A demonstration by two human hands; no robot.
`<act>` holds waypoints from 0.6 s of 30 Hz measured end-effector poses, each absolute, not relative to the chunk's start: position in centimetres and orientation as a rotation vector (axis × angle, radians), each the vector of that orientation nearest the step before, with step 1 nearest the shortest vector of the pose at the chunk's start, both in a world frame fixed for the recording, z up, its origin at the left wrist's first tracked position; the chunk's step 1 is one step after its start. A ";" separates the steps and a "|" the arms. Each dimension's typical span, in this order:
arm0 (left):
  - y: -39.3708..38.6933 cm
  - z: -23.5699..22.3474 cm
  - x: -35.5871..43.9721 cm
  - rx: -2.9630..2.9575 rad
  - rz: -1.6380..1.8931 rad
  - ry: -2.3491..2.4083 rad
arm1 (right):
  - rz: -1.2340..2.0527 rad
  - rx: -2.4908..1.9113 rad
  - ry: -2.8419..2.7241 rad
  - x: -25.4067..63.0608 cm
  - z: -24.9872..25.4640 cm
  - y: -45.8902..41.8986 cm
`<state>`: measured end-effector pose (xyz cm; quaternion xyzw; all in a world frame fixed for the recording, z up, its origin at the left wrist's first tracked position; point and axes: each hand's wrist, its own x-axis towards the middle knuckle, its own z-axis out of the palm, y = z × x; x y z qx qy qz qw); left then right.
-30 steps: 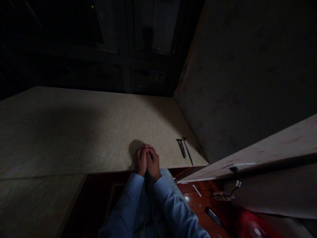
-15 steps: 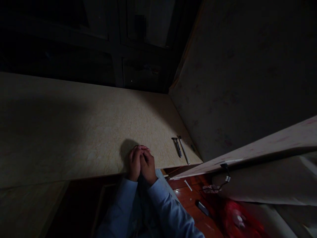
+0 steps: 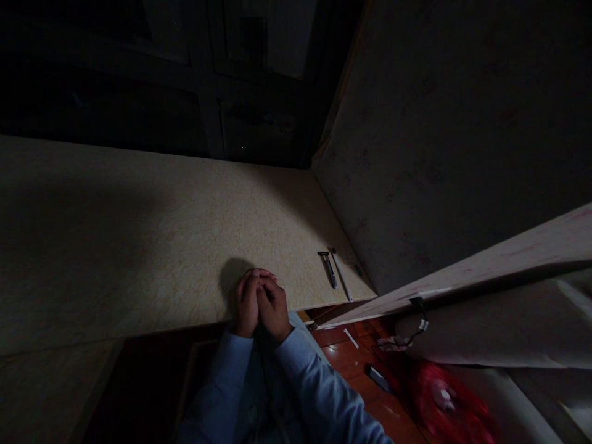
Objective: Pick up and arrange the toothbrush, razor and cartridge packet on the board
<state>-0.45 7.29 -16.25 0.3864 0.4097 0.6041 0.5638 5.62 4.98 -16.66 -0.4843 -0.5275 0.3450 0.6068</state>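
Observation:
My left hand [image 3: 247,302] and my right hand [image 3: 274,310] are clasped together at the front edge of the pale marbled tabletop [image 3: 185,246]. Their fingers are closed and folded over one another, and no object shows in them. To the right of the hands lies a dark T-shaped razor [image 3: 330,274], head toward the back. Beside it, a slim toothbrush [image 3: 342,277] with a dark head lies roughly parallel. Neither hand touches these two. A small dark piece [image 3: 357,270] lies farther right, by the wall, too dim to name.
A patterned wall [image 3: 439,172] closes off the right side, and a dark window [image 3: 259,117] stands behind the tabletop. On the reddish floor [image 3: 340,357] are a white strip [image 3: 351,338], a dark oblong object [image 3: 378,378] and a red plastic bag [image 3: 444,413]. A black cable [image 3: 422,317] hangs nearby.
The view has shifted slightly, so the tabletop things sit a little higher and further left. My hands stay clasped in the same place at the edge.

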 end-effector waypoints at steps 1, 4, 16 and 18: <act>7.3 -16.1 -0.4 0.913 1.424 0.957 | 0.793 -1.122 -1.222 5.6 -16.7 5.0; 7.1 -15.7 -0.4 0.928 1.423 0.940 | 0.793 -1.103 -1.222 5.7 -16.8 4.6; 7.7 -16.4 0.0 0.831 1.459 0.875 | 0.586 -1.378 -1.447 19.4 -13.9 -0.5; 7.7 -16.3 0.0 0.818 1.468 0.858 | 0.456 -1.551 -1.395 23.7 -13.4 -0.6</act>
